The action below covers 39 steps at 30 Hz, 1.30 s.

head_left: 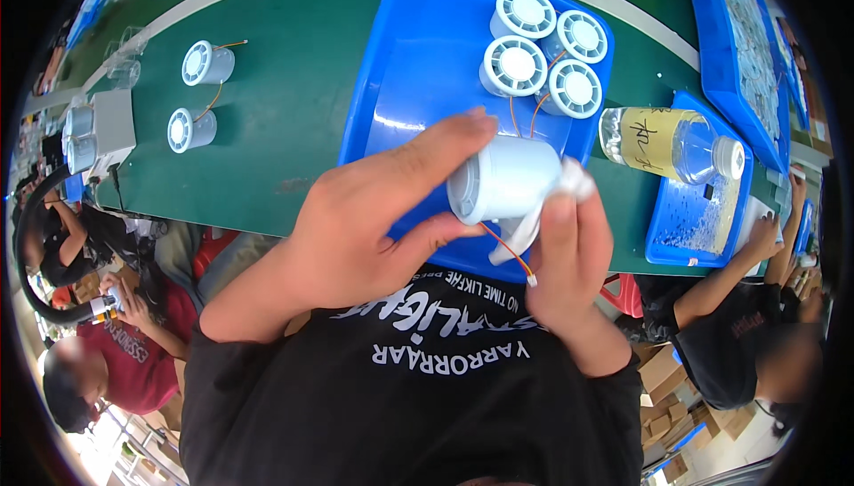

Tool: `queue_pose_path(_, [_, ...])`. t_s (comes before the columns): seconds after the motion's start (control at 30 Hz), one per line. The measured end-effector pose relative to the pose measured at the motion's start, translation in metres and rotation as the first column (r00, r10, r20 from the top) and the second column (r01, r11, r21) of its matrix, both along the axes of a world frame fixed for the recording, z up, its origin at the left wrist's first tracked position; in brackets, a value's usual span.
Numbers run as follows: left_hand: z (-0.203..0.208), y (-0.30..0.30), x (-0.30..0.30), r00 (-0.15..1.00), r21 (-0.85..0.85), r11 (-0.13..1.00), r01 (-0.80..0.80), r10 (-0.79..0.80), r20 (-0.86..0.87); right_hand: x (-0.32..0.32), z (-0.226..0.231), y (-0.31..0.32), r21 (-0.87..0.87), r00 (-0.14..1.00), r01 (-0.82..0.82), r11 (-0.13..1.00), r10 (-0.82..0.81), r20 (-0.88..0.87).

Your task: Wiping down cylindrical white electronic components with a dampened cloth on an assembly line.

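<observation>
My left hand (pixel 360 192) grips a pale white cylindrical housing (pixel 514 175) between thumb and fingers, with the housing lying on its side above the near part of a blue tray (pixel 367 77). A thin red-orange wire (pixel 507 244) with a small white plug hangs from its left end. In my right hand (pixel 574 259) is a bunched white cloth (pixel 574 181), pressed against the right end of the housing; one corner of it droops below. Several similar housings (pixel 519 65) with slotted round white ends are grouped at the tray's far right, some with orange wires.
Two more housings (pixel 209 64) lie on the green table (pixel 276 95) to the left, near a grey box (pixel 114 121). A clear bottle (pixel 654 141) lies on its side at the tray's right, beside a smaller blue tray (pixel 658 241). Co-workers sit on both sides.
</observation>
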<state>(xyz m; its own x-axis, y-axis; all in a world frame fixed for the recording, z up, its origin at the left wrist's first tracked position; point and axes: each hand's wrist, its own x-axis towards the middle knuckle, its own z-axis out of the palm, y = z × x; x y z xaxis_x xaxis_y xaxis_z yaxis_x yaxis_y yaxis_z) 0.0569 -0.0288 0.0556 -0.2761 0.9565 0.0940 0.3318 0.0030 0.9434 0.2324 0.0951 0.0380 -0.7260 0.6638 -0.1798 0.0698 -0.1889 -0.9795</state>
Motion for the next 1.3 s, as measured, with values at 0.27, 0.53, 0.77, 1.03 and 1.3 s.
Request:
queue_pose_path(0.27, [0.003,0.005,0.009,0.896,0.005,0.984,-0.179,0.161,0.415,-0.002,-0.002,0.019,0.52,0.986,-0.001,0.854,0.088,-0.143])
queue_pose_path(0.53, [0.013,0.01,0.0,0.962,-0.063,0.998,-0.008,0.025,0.272,0.013,-0.004,0.016,0.729,0.993,-0.093,0.678,0.113,0.022])
queue_pose_path(0.77, [-0.002,0.012,0.002,0.996,0.08,0.997,-0.009,0.016,-0.092,-0.005,0.009,0.023,0.004,0.997,-0.058,0.998,0.058,-0.042])
queue_pose_path(1.03, [0.007,0.017,-0.015,0.524,-0.239,0.966,0.097,0.155,0.838,0.002,-0.005,0.026,0.843,0.987,-0.044,0.536,0.154,-0.046])
queue_pose_path(1.3, [0.015,0.018,0.003,0.973,-0.091,0.994,-0.065,0.043,-0.226,-0.008,0.011,0.024,0.268,0.996,-0.064,0.961,0.046,0.072])
